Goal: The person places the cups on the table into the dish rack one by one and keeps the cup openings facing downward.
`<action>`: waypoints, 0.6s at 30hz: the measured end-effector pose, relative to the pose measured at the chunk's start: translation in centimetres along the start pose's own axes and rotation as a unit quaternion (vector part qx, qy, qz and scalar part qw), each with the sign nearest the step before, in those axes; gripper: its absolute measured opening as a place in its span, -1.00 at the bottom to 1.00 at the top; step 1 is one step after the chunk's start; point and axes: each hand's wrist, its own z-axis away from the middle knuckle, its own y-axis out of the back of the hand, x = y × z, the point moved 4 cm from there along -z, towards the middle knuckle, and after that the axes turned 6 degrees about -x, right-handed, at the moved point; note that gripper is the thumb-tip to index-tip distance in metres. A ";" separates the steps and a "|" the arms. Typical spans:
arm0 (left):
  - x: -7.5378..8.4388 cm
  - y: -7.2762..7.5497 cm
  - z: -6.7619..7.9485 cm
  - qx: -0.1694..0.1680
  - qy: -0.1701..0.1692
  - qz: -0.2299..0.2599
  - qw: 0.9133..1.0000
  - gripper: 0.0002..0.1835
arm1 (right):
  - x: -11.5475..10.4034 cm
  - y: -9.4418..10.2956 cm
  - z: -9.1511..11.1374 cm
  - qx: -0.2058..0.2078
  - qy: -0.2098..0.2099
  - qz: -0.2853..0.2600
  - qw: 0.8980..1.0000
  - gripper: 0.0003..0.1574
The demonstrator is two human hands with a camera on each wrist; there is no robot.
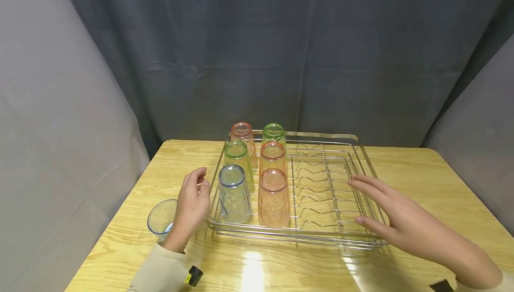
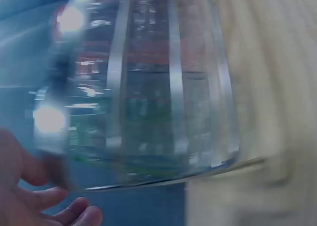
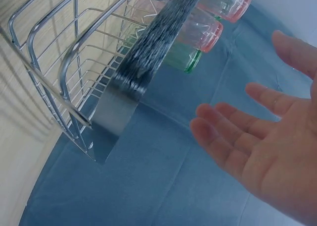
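Note:
A wire dish rack (image 1: 281, 233) sits on the table with several tinted glasses upside down in its left part. The front pair is a blue glass (image 1: 234, 205) and an orange glass (image 1: 274, 207); green and orange ones stand behind. My left hand (image 1: 192, 209), fingers loosely bent, is beside the rack's left rim; whether it touches the metal I cannot tell. By the rack's right side, my right hand (image 1: 405, 220) has its fingers extended and thumb apart. In the right wrist view the palm (image 3: 287, 151) faces the rack's flat rim (image 3: 148, 52) across a gap, holding nothing.
Another blue-rimmed glass (image 1: 158, 216) stands upright on the wooden table (image 1: 132, 247), left of my left hand and partly hidden by it. A dark curtain (image 1: 301, 60) hangs behind the table, with pale cloth (image 1: 52, 127) at the left side.

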 end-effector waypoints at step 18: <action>-0.3 4.3 2.8 -0.007 -0.013 -0.124 0.992 -0.57 | 1.5 -1.5 0.6 0.063 -0.004 -0.031 0.998 -0.13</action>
